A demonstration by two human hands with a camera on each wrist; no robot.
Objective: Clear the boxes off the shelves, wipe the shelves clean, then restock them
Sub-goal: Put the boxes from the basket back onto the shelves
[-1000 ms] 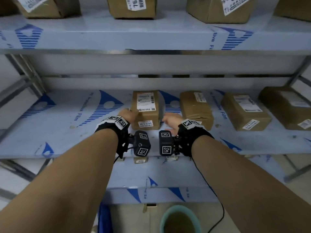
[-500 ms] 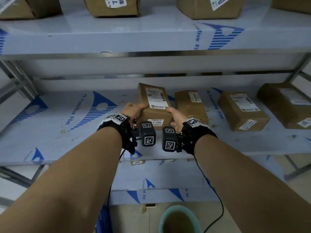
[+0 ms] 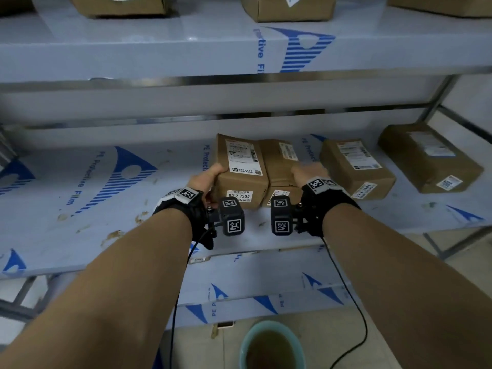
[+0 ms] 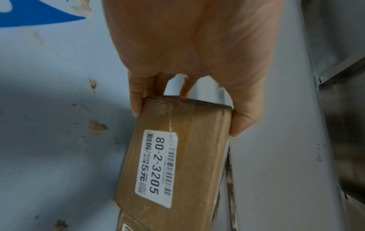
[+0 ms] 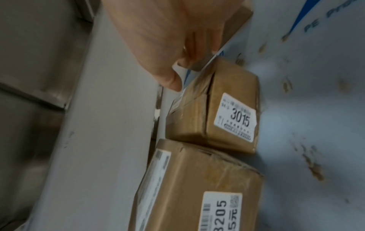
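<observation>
Two hands work at the middle shelf. Your left hand (image 4: 189, 65) clamps the box marked 80-2-3205 (image 3: 241, 173), thumb on one face and fingers curled on the opposite one, at the box's near left corner; that box stands tilted just behind the shelf's front edge. Your right hand (image 3: 308, 173) reaches over the neighbouring box marked 3015 (image 5: 221, 109), fingers bent and loose just above its top, gripping nothing that the wrist view shows. The two boxes sit side by side, touching or nearly so.

Outward along the middle shelf (image 3: 93, 198), two more boxes (image 3: 356, 169) lie toward the right end, well apart from the left end, which shows brown stains and smears on its blue-printed film. Further boxes stand on the upper shelf (image 3: 159, 49). A bucket of murky water (image 3: 273, 347) stands on the floor below the front edge.

Judged from this, you are still in the clearing stage: no shelf in view is fully emptied, the stains suggest wiping is not finished, and restocking lies ahead.
</observation>
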